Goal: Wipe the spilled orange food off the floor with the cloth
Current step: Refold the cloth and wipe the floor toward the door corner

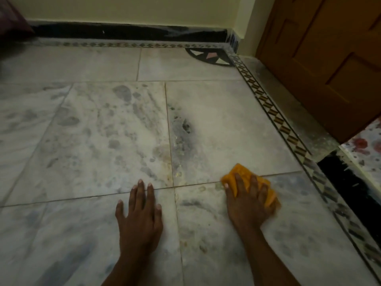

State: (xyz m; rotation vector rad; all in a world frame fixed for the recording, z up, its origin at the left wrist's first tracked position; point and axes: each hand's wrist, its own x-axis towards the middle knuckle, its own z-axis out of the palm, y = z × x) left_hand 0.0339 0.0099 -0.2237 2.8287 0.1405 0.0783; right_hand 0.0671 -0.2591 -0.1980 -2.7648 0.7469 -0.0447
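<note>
While the door [321, 58] stands beyond the cloth [240, 172], my right hand [248, 201] presses it to the floor [216, 120], fingers spread; my left hand [140, 215] rests flat beside it.

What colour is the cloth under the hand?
Orange-yellow. The cloth lies under the right hand, shown in the head view.

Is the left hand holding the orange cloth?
No, the left hand lies flat and bare on the marble floor, while the right hand presses the orange cloth down.
</note>
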